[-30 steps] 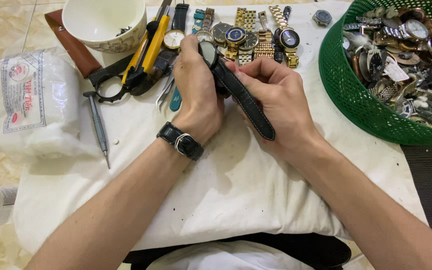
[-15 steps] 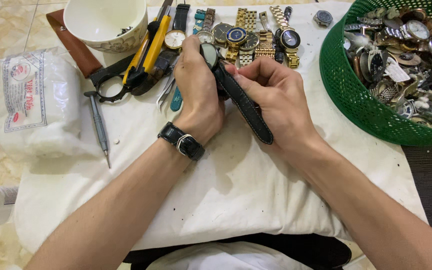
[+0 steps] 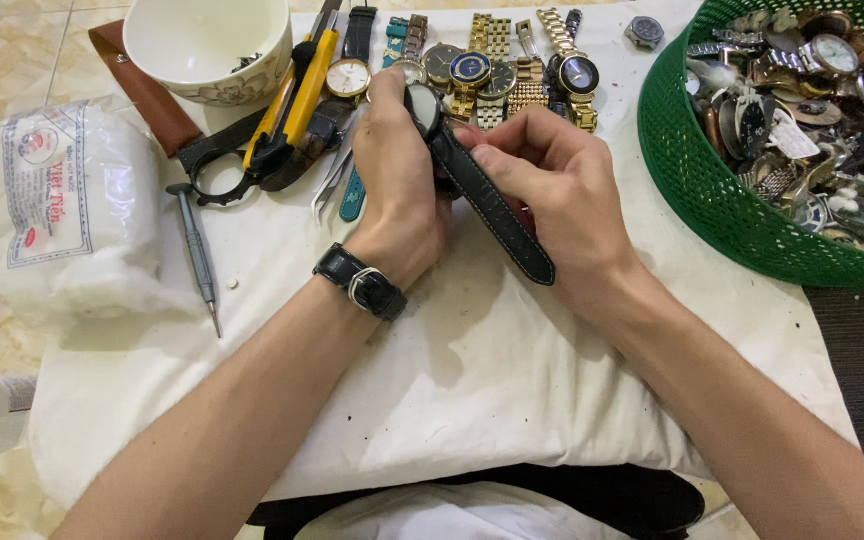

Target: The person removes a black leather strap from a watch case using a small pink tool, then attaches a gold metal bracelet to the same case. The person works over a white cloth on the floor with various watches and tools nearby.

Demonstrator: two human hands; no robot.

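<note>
My left hand (image 3: 400, 190) and my right hand (image 3: 562, 205) together hold a wristwatch with a round pale case (image 3: 422, 105) and a black leather strap (image 3: 497, 215). The left fingers close around the case from the left. My right hand grips the strap just below the case, thumb and forefinger pressed against it. The strap's free end hangs down over my right wrist. A black watch (image 3: 362, 285) is buckled on my left wrist. Both hands hover above a white cloth (image 3: 432, 380).
A row of gold and dark watches (image 3: 497, 65) lies behind the hands. A green basket (image 3: 712, 190) full of watches stands at the right. At the left lie a white bowl (image 3: 207, 45), yellow-handled tools (image 3: 297, 95), tweezers (image 3: 337, 175), a small screwdriver (image 3: 197, 250) and a white packet (image 3: 62, 205).
Almost nothing has moved; both hands keep the same grip on the watch, with only slight shifts of the fingers.
</note>
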